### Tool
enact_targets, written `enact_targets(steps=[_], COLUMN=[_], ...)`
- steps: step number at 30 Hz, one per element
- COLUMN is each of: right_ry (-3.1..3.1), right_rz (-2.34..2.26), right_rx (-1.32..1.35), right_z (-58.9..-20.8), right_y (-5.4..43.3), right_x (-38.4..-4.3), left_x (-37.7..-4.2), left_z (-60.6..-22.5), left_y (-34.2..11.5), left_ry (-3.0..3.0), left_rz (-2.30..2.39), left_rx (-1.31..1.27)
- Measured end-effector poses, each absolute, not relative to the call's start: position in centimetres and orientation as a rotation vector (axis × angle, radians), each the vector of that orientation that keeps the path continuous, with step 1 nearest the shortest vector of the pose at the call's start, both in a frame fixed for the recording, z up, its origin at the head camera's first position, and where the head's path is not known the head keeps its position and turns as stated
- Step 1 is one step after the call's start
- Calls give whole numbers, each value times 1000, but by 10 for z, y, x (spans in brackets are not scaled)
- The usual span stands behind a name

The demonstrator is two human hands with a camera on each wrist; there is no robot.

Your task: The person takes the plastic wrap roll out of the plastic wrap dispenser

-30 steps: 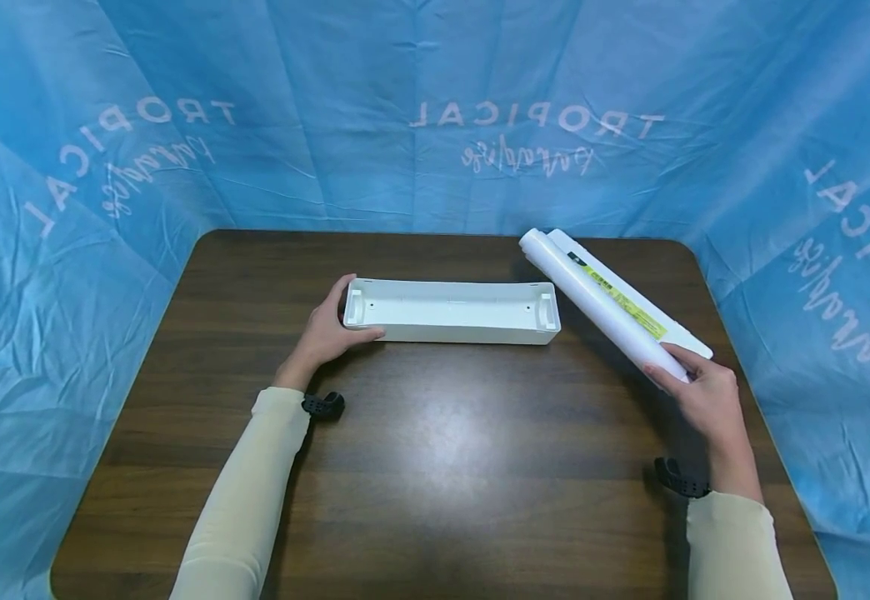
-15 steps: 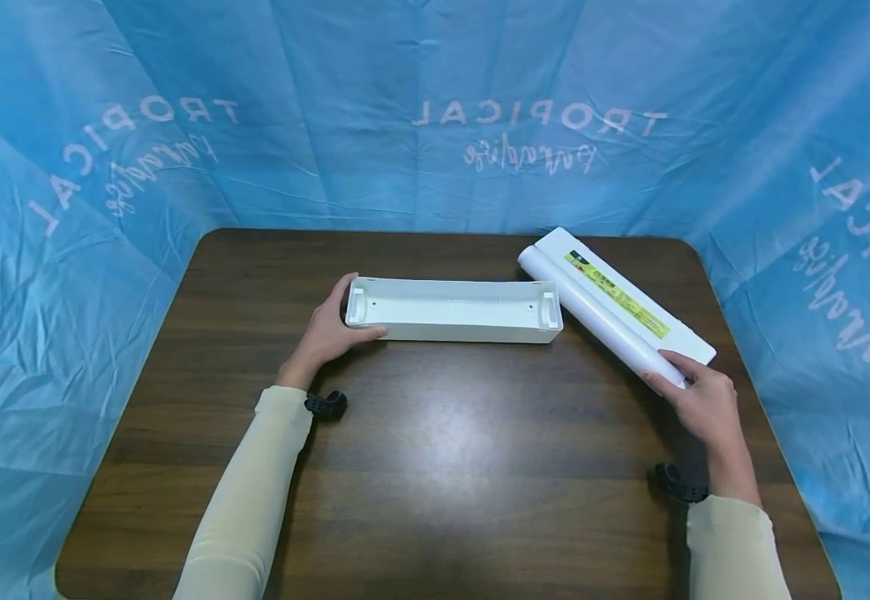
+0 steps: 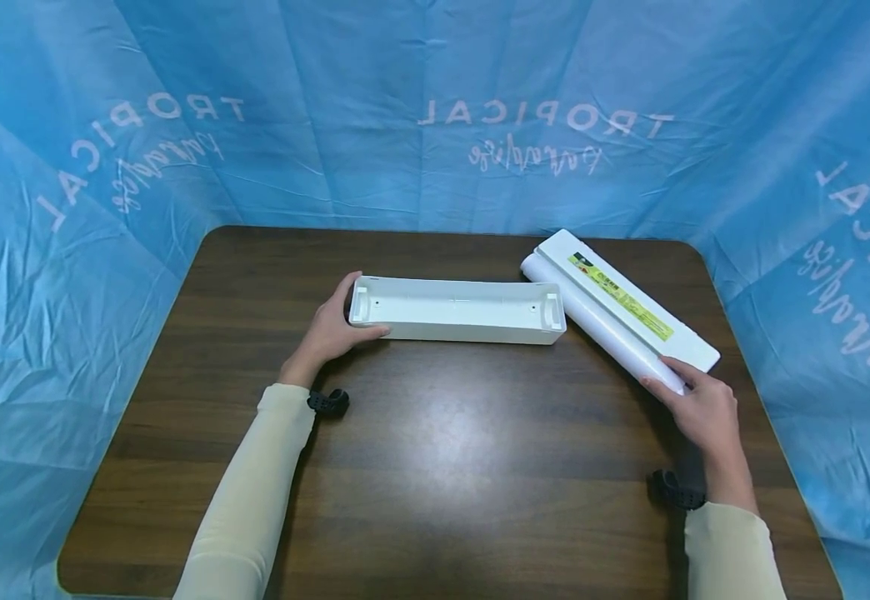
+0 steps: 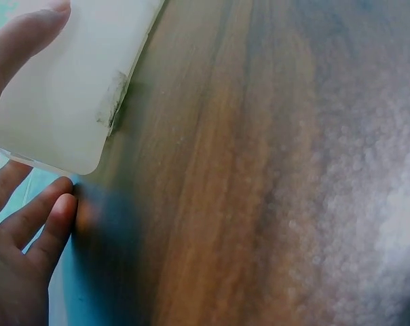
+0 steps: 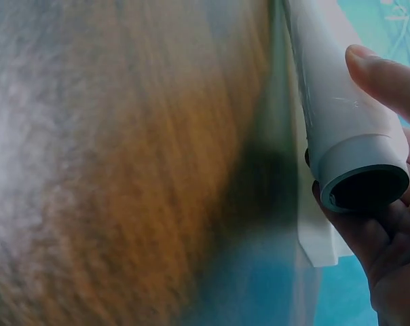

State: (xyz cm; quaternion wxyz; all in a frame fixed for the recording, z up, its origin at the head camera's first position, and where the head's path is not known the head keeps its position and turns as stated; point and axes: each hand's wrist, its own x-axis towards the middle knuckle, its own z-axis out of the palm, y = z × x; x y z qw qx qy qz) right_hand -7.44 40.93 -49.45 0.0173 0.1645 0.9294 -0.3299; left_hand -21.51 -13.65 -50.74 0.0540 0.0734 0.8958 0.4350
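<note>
In the head view a long white open-topped box lies across the table. My left hand grips its left end, thumb on the near side; the left wrist view shows the thumb on the box's wall and fingers around the end. At the right, a white roll slants toward me. My right hand holds its near end, thumb on top and fingers beneath; the right wrist view shows the roll's hollow end. Along the roll's right side lies a flat white lid with a yellow-green label.
The dark wood table has rounded corners. A blue curtain with mirrored lettering hangs behind it and at both sides. The roll's far end is close beside the box's right end. Each wrist wears a black band.
The roll has shifted slightly down against the lid, so more of the lid and its label shows. My right hand has moved a little toward me. The left hand keeps its hold on the box.
</note>
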Motion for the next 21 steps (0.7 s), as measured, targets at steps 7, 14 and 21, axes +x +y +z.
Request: enact_targets(steps=[7,14,21], right_ry=[2881,2891,2901], right_rz=[-1042,-1024,-988], right_rx=[520,522,546], right_z=[-499,-501,-503], right_y=[409,409,407], right_x=[-74,-73,-72], left_x=[-215,-214,-215], left_z=[-509,-511,-511], left_y=[-137,-137,-138], left_ry=[2718,2727,2727], left_rz=[1326,1328,1314], left_rx=[221,208,214])
